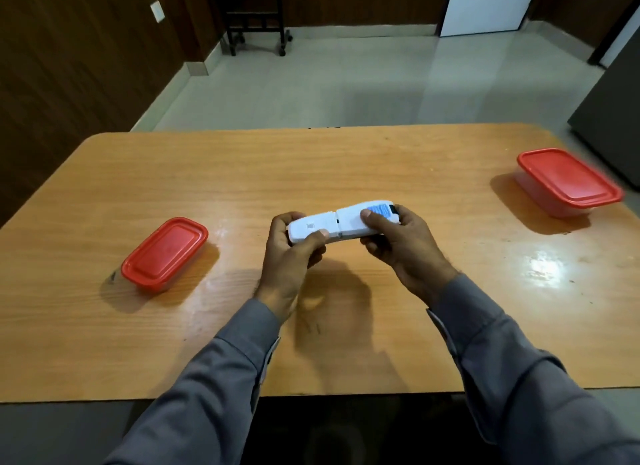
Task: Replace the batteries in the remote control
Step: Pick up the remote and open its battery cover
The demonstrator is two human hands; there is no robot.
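Apparently early: both hands hold the white remote control (341, 223) back-side up above the desk's (346, 166) middle, left hand (294, 253) gripping one end, right hand (401, 241) the other, thumbs on top. Its cover looks closed; no batteries are visible.

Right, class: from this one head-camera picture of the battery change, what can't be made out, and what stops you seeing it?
- Inside both red-lidded boxes: opaque lids cover them.
- Batteries: none visible; the remote control has its back cover over them.
- Button side of the remote: turned away, behind the left hand and right hand.
- Blue label: too small and blurred to read.
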